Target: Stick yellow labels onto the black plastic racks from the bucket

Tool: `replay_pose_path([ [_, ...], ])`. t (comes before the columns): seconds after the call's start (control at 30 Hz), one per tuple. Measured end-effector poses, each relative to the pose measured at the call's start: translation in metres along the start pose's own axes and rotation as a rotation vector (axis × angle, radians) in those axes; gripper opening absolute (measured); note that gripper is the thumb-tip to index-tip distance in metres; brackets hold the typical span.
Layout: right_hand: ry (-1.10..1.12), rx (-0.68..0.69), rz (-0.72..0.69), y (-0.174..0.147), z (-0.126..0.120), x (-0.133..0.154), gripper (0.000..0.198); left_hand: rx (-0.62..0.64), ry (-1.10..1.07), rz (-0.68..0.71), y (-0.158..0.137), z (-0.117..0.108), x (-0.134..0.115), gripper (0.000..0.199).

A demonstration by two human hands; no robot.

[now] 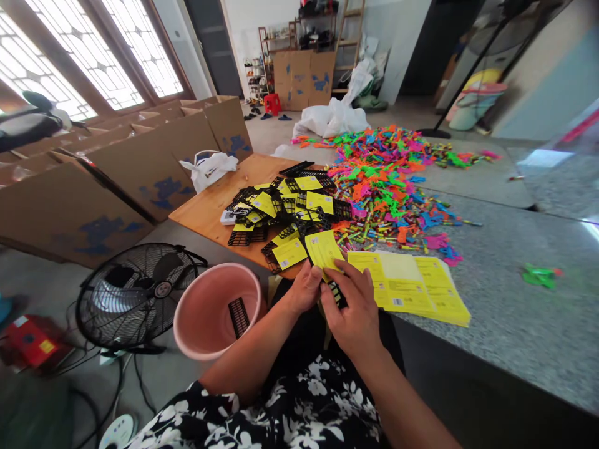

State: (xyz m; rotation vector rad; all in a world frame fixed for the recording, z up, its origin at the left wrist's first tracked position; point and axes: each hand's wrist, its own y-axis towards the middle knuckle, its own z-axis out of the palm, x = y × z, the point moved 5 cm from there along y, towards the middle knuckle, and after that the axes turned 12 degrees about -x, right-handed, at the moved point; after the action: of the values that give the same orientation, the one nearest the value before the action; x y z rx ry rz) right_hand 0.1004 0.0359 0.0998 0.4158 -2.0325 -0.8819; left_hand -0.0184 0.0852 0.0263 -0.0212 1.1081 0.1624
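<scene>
A yellow printed card [322, 247] is held between my two hands over my lap, with part of a black plastic grid frame [336, 293] showing beneath it. My left hand [306, 288] pinches the card's lower left side, thumb on top. From the right, my right hand [352, 299] has its fingers bent over the card's lower edge and the frame. Just beyond my hands, black grid frames with yellow cards [289, 252] lie in a heap. A stack of yellow card sheets [421, 287] rests right of my right hand.
A wooden board [206, 215] carries the heap. Colourful plastic toy pieces [384, 181] are piled behind on the grey stone table [505, 312], with a green toy [540, 275] at right. On the left stand a pink bucket [187, 312] holding a black frame, a fan [140, 299] and cardboard boxes [135, 162].
</scene>
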Motion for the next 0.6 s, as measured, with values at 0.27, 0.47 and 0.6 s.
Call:
replay_pose_path([
  [0.27, -0.067, 0.033, -0.002, -0.002, -0.001, -0.001, 0.022, 0.022, -0.062, -0.066, 0.000, 0.011, -0.018, 0.092],
  [0.47, -0.028, 0.071, -0.090, 0.001, 0.001, 0.000, 0.044, 0.002, -0.097, -0.201, 0.001, 0.006, -0.019, 0.094],
  [0.6, -0.012, 0.177, -0.156, 0.000, 0.011, 0.002, 0.060, -0.033, -0.058, -0.311, -0.002, 0.001, -0.016, 0.083],
])
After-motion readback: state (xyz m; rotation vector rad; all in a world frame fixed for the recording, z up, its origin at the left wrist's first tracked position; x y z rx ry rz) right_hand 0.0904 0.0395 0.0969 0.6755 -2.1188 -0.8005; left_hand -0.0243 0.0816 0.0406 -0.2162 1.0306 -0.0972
